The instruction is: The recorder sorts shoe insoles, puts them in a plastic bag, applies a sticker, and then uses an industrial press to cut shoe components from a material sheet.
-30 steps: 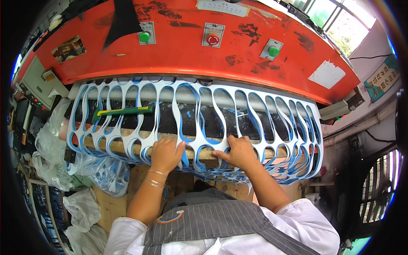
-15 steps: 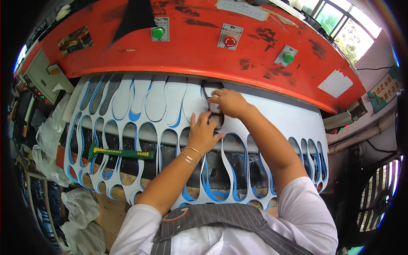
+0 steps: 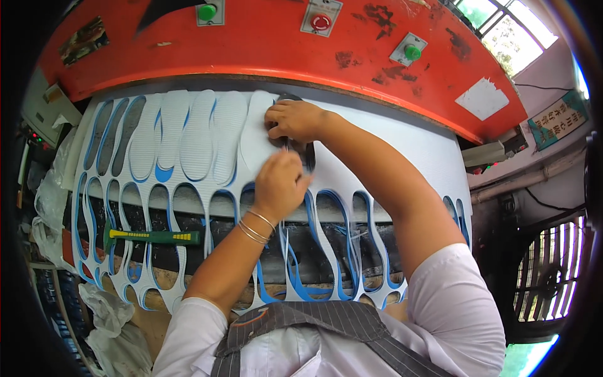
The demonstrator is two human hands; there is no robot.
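A dark, insole-shaped cutting die (image 3: pixel 308 157) stands on the white ribbed sheet (image 3: pixel 383 147), largely covered by my hands. My right hand (image 3: pixel 295 121) curls its fingers over the upper part of the die. Just below it, my left hand (image 3: pixel 281 187) is closed with its fingertips near the die's left edge; they are slightly blurred, and whatever they hold is hidden. To the left lie several cut insole shapes (image 3: pixel 200 135), white with blue undersides. Nearer to me, the same sheet is a web of insole-shaped holes.
A green and yellow hammer (image 3: pixel 154 237) lies on the cut web at left. Behind the sheet runs a red machine beam (image 3: pixel 251 53) with green buttons (image 3: pixel 412 53) and a red button (image 3: pixel 321 22). Clear plastic bags (image 3: pixel 107 308) hang at lower left.
My left hand has gone from spread fingers to a closed shape beside the die. My right hand has closed over the die's upper part. The whole view has shifted, with the scene sliding left and up.
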